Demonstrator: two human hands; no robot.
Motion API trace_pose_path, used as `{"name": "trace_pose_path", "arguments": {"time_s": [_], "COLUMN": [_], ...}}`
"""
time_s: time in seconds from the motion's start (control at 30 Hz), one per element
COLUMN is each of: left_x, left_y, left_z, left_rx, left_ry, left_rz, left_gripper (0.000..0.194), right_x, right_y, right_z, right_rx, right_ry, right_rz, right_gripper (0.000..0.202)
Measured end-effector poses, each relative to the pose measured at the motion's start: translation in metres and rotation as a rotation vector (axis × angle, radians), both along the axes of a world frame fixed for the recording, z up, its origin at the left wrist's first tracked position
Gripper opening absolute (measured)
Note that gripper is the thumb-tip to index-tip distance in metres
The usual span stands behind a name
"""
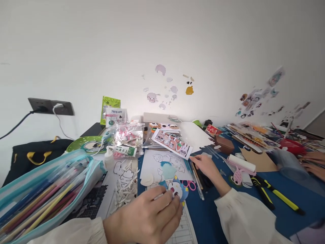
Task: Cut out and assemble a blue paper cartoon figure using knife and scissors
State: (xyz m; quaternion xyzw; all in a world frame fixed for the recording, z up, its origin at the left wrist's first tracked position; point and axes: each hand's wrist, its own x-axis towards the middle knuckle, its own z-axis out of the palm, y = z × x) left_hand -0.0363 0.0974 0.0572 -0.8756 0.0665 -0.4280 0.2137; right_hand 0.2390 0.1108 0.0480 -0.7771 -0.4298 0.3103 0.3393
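My left hand (152,213) is closed in the foreground, pinching a blue and white paper cutout of a cartoon character (177,190) by its left side. Part of the cutout is hidden behind my fingers. Farther off, my right hand (205,165) is lowered over several pencils and pens (196,176), its fingers drawn together; what they grip, if anything, is too small to make out. Its fingertips are close to the corner of a strip of cartoon animal faces (172,144). Pink-handled scissors (189,185) lie between my hands. Beneath them is a sheet with line drawings (149,162).
At left stands a striped pencil pouch (83,154) full of pens, beside a pile of paper scraps (125,189). On the right lie a pink lint roller (241,166) and yellow-black pliers-like handles (281,196). Another person's hand (313,162) shows at the right edge.
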Motion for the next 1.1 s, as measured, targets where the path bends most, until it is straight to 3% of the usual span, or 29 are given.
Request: {"name": "trace_pose_path", "arguments": {"time_s": [0.23, 0.33, 0.6, 0.83, 1.1], "left_x": [-0.005, -0.005, -0.006, -0.006, -0.005], "left_y": [0.001, 0.003, 0.005, 0.004, 0.005], "left_z": [-0.007, -0.009, -0.011, -0.005, -0.007], "left_rx": [0.018, 0.014, 0.038, 0.021, 0.018], "left_ry": [0.064, 0.044, 0.052, 0.027, 0.041], "left_rz": [0.052, 0.047, 0.054, 0.044, 0.059], "left_gripper": [0.012, 0.012, 0.016, 0.011, 0.012], "right_x": [0.001, 0.001, 0.006, -0.004, -0.008], "right_y": [0.028, 0.032, 0.054, 0.059, 0.05], "right_z": [-0.019, -0.012, 0.028, 0.025, 0.024], "right_rx": [0.005, 0.065, 0.117, 0.033, 0.028], "right_ry": [0.09, -0.003, -0.395, -0.592, -0.629], "right_rz": [-0.06, -0.075, -0.08, -0.068, -0.033], "right_gripper": [0.033, 0.032, 0.029, 0.027, 0.027]}}
